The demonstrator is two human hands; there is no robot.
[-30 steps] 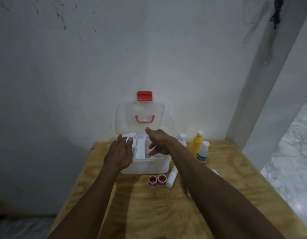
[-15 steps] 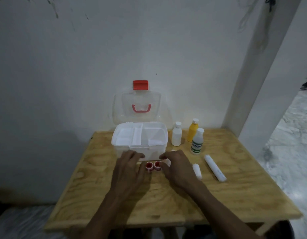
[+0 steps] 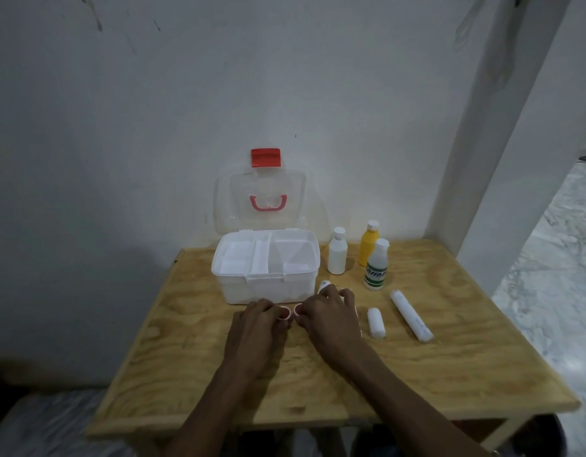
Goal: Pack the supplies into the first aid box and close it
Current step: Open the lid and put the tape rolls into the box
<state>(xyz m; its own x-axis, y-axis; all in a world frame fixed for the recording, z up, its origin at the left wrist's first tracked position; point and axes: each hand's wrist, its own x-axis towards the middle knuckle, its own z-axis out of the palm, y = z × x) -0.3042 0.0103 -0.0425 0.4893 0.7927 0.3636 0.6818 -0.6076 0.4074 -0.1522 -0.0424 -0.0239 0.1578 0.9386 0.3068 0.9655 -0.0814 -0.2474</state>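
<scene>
A plywood table (image 3: 433, 364) is seen bearing an open first aid box (image 3: 265, 282), its clear lid raised against the wall, with three bottles (image 3: 337, 256) stood just right of it and two gauze rolls (image 3: 410, 315) laid nearer the front. Both hands are set down before the box, the left hand (image 3: 257, 328) and right hand (image 3: 331, 319) each curled over one of two small red tape rolls (image 3: 286, 313). The rolls are judged light, stiff and best pinched by their rims.

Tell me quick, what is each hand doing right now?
Left hand: fingers curled on the left tape roll.
Right hand: fingers curled on the right tape roll.
</scene>
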